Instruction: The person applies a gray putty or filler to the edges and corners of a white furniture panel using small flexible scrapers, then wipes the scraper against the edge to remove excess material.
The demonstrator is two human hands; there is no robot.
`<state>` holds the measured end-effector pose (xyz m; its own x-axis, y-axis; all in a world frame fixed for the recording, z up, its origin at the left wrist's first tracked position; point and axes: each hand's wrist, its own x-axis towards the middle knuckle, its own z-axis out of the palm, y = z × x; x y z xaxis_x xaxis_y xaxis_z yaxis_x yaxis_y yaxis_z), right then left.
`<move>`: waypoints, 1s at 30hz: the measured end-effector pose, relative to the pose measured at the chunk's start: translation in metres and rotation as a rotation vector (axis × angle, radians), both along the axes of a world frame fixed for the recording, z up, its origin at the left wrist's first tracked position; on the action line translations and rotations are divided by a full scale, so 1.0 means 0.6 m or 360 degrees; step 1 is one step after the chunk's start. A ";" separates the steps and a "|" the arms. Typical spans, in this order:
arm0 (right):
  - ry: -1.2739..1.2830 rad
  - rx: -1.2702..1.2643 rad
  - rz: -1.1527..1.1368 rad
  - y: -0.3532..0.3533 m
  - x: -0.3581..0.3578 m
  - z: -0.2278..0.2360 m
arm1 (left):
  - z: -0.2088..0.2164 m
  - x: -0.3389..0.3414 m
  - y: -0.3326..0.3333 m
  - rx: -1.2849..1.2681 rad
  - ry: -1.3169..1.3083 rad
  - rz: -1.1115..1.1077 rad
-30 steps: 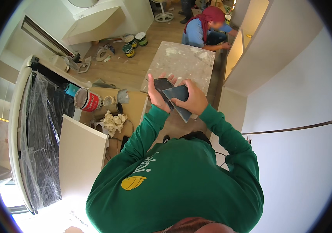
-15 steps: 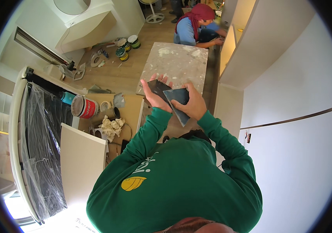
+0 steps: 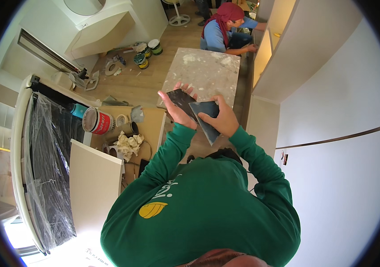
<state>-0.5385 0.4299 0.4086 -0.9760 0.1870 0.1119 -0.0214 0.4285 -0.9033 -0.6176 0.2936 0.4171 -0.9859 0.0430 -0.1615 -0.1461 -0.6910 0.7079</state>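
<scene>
The room looks like a place under work: on the wooden floor [image 3: 127,84] stand some paint tins [image 3: 141,61], and a grey board [image 3: 199,66], spotted with white, lies beyond the hands. A co-worker in a red headscarf [image 3: 229,14] crouches near the cabinet [image 3: 305,53]. From where I stand, the left hand [image 3: 180,116] is spread, palm up, with a dark flat sheet [image 3: 182,99] lying on it. The right hand [image 3: 226,119] pinches a blue-grey flat sheet [image 3: 207,115] between thumb and fingers, just beside the dark one; whether their edges touch, I cannot tell. In my judgement, good handling here asks for a level left palm, because nothing seems to clamp the dark sheet. The right grip should be firm but light, and the blue-grey sheet held at a low, even slant.
</scene>
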 end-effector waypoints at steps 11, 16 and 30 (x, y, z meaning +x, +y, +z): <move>-0.0084 -0.0067 -0.0069 -0.012 0.017 -0.009 | -0.013 0.020 0.022 -0.0107 0.0316 0.0259; 0.0010 0.0000 -0.0070 -0.012 0.024 -0.024 | -0.041 0.024 0.022 -0.0184 0.0322 0.0231; 0.0051 -0.0302 -0.0016 -0.004 0.018 -0.065 | -0.036 0.042 0.005 -0.0028 0.0022 -0.0289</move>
